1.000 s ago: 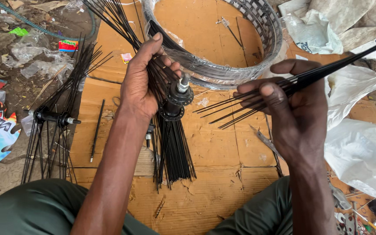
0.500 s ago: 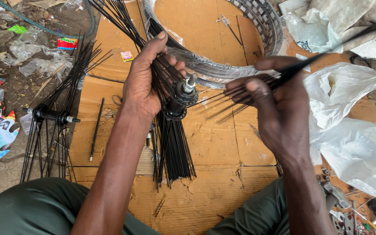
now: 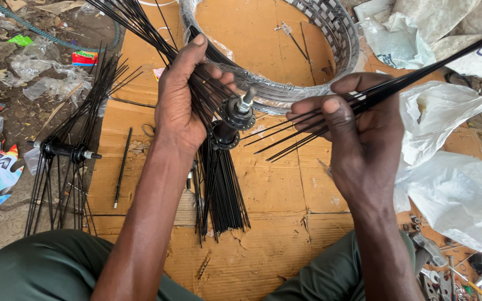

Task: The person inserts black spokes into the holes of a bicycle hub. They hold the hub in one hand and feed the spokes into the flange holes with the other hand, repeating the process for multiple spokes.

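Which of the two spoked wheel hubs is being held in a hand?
The hub at centre, gripped with its black spokes by the left hand. The other hub lies untouched on the ground at far left, away from both hands.

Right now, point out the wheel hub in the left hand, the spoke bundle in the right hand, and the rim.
wheel hub (image 3: 235, 116), head view, on its black flange.
spoke bundle (image 3: 397, 86), head view, mid-length past the fingers.
rim (image 3: 346, 39), head view, on its right inner wall.

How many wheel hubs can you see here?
2. One hub is held in the left hand over the cardboard; a second spoked hub lies on the ground at left. Others may be hidden.
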Demonstrator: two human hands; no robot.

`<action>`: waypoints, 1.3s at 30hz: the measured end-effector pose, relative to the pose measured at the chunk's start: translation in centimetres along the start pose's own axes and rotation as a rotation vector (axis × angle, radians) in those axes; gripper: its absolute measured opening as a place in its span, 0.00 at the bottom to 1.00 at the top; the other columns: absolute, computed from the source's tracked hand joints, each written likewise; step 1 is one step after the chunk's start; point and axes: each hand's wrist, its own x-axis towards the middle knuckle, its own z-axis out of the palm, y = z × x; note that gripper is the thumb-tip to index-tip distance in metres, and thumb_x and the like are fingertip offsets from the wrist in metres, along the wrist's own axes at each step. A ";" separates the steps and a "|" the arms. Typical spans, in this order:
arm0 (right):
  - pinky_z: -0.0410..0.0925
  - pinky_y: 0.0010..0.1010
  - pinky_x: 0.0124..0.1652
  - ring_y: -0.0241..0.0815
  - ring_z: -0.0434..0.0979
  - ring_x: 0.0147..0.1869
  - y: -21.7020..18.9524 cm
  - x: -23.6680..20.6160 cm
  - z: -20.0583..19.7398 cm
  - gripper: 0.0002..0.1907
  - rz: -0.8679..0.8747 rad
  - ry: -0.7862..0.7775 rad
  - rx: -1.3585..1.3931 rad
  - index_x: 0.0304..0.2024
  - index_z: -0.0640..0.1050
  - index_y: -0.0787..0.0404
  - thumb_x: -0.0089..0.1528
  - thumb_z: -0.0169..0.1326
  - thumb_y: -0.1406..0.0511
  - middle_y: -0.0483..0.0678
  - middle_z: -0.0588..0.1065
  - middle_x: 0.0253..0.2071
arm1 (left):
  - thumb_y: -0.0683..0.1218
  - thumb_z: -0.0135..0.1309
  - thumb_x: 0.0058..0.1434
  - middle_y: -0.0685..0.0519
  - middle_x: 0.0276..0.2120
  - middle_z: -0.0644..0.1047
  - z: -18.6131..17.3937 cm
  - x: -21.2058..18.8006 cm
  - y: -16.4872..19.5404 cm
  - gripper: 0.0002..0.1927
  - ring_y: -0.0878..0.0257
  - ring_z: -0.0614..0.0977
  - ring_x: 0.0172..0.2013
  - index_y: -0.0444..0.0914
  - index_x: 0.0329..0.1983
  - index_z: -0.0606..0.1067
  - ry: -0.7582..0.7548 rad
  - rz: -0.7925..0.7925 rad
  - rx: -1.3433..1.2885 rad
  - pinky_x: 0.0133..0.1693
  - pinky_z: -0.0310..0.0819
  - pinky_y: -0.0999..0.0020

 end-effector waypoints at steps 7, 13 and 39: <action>0.81 0.35 0.50 0.48 0.86 0.51 0.4 0.0 0.4 0.10 0.031 -0.001 -0.007 0.58 0.64 0.66 0.77 0.48 0.71 0.59 0.78 0.44 | 0.50 0.66 0.57 0.50 0.23 0.78 0.4 -0.2 -0.1 0.15 0.56 0.86 0.28 0.37 0.38 0.76 0.029 0.011 0.065 0.33 0.87 0.57; 0.80 0.33 0.49 0.47 0.86 0.50 0.1 0.8 0.4 0.10 0.072 -0.015 -0.024 0.57 0.64 0.66 0.76 0.48 0.72 0.59 0.80 0.42 | 0.49 0.66 0.57 0.50 0.24 0.78 0.3 -0.2 -0.3 0.15 0.55 0.86 0.28 0.36 0.40 0.76 -0.011 0.007 0.041 0.33 0.86 0.57; 0.80 0.33 0.44 0.46 0.86 0.49 -2.6 1.1 -1.8 0.08 0.174 -0.225 -0.144 0.52 0.70 0.65 0.71 0.50 0.70 0.55 0.82 0.43 | 0.42 0.62 0.63 0.47 0.26 0.79 -0.1 -0.1 -1.0 0.08 0.54 0.85 0.34 0.33 0.32 0.76 -0.069 0.165 -0.079 0.50 0.87 0.53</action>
